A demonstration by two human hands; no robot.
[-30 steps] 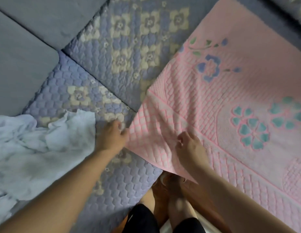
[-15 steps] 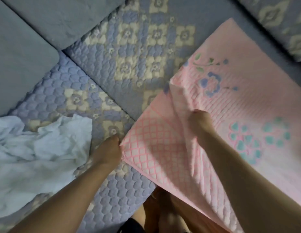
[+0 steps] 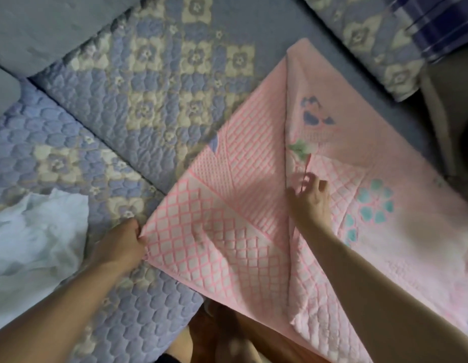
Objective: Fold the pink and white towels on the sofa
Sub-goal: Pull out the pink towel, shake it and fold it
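Note:
A pink towel (image 3: 227,231) with a diamond grid and teal and blue flowers lies over the right half of the sofa seat, one edge folded across it. My left hand (image 3: 120,247) pinches its near left corner. Over the folded layer my right hand (image 3: 310,200) hovers, thumb and forefinger loosely curved; it is blurred, so whether it still pinches the fabric is unclear. A crumpled white towel (image 3: 31,247) lies at the left, just beside my left forearm.
The sofa has quilted blue and cream floral cushions (image 3: 149,87). A matching cushion (image 3: 371,38) and a dark blue striped cloth (image 3: 442,24) sit at the top right. My legs and feet (image 3: 227,336) stand below the seat's front edge.
My right hand has carried the towel's edge to the right, laying a fold over the flower pattern. My left hand keeps its hold on the corner. The view has shifted right.

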